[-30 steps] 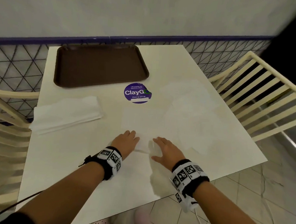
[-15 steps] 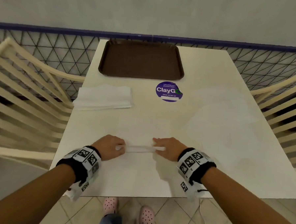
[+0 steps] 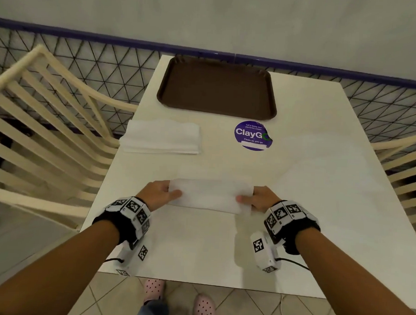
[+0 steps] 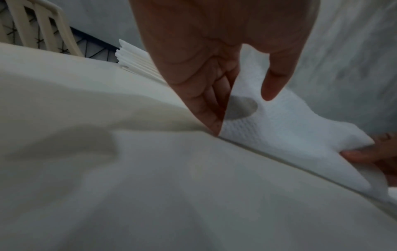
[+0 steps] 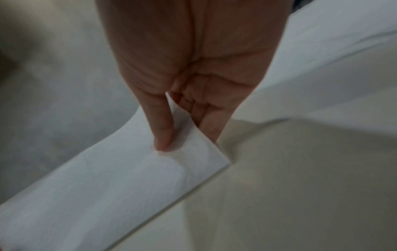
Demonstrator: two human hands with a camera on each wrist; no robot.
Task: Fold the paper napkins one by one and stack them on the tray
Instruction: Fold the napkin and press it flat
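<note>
A white paper napkin (image 3: pixel 209 196) is lifted at its near edge above the white table (image 3: pixel 321 187), its flap raised between my hands. My left hand (image 3: pixel 163 193) pinches the napkin's left end, thumb on top, fingers behind; the same napkin (image 4: pixel 279 125) and my left hand (image 4: pixel 214 71) show in the left wrist view. My right hand (image 3: pixel 257 200) pinches the right end; the right wrist view shows the thumb of my right hand (image 5: pixel 182 84) pressing the napkin (image 5: pixel 120 178) against the fingers. The brown tray (image 3: pixel 218 88) lies empty at the table's far edge.
A stack of unfolded white napkins (image 3: pixel 161 136) lies left of centre, near the table's left edge. A round purple ClayGo sticker (image 3: pixel 252 135) sits in front of the tray. Cream slatted chairs (image 3: pixel 47 129) stand at both sides. A tiled wall runs behind.
Both hands lay flat on the napkin a second ago, then took hold of its near edge. They have since moved apart and lifted that edge up and away from me.
</note>
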